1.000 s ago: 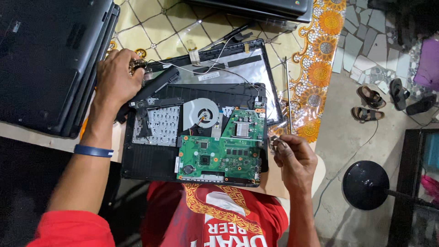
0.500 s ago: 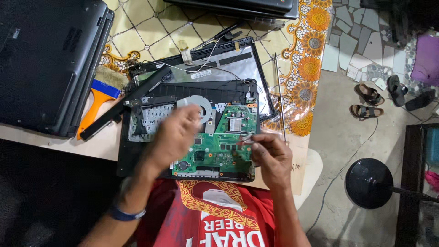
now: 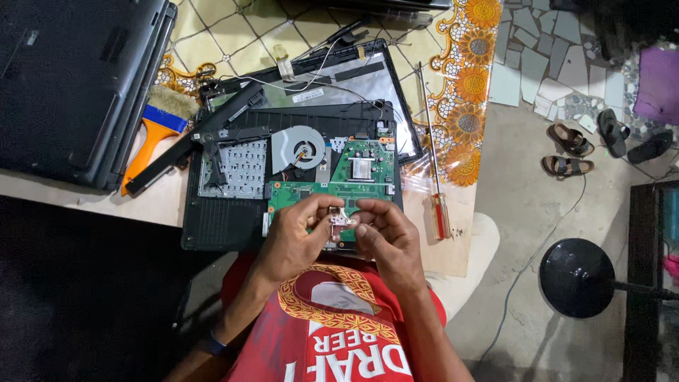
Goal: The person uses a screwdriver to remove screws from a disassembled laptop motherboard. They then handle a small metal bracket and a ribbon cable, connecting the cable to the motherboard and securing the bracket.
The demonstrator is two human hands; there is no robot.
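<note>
An opened laptop base [image 3: 226, 219] lies on the table with its green circuit board [image 3: 368, 173] and round cooling fan [image 3: 298, 148] bare. Above the board's near edge, my left hand [image 3: 297, 237] and my right hand [image 3: 385, 237] meet, and both pinch one small metal part [image 3: 338, 221] between their fingertips. The part is tiny and partly hidden by my fingers. The detached screen lid [image 3: 368, 85] lies behind the base.
A red-handled screwdriver [image 3: 437, 191] lies to the right on the flowered cloth [image 3: 474, 92]. An orange and blue brush [image 3: 157, 131] and a closed black laptop [image 3: 71, 78] lie at the left. Sandals [image 3: 566, 141] and a black round stand base [image 3: 576, 277] are on the floor.
My left hand has come from the laptop's far left corner to the near edge of the board. Both hands have drawn together there, now holding the small metal part.
</note>
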